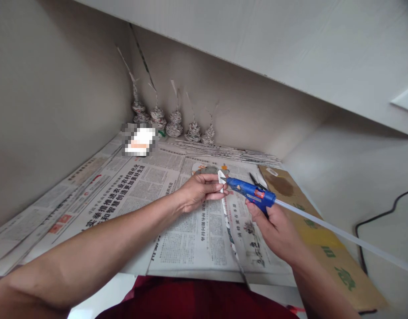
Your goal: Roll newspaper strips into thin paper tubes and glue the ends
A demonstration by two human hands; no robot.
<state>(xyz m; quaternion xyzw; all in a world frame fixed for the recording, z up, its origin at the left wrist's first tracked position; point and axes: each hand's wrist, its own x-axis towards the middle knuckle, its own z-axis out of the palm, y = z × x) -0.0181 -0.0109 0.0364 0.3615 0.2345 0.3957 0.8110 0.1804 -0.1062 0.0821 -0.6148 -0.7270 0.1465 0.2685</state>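
My right hand [273,226] is closed around the handle of a blue hot glue gun [248,189]. A long pale glue stick [336,228] runs out of its back end towards the right. The nozzle tip is at the end of a rolled newspaper strip [227,221], touching it or very near. My left hand [204,190] pinches that strip near its top, which looks flattened. From there the strip hangs down over the newspaper towards my lap.
Newspaper sheets [124,195] cover the table. Several woven paper shapes [175,124] stand along the back wall, beside thin paper rolls [230,153]. A blurred bright object [140,141] lies at back left. On the right are cardboard [323,239], black-handled scissors [255,180] and a black cable [358,235].
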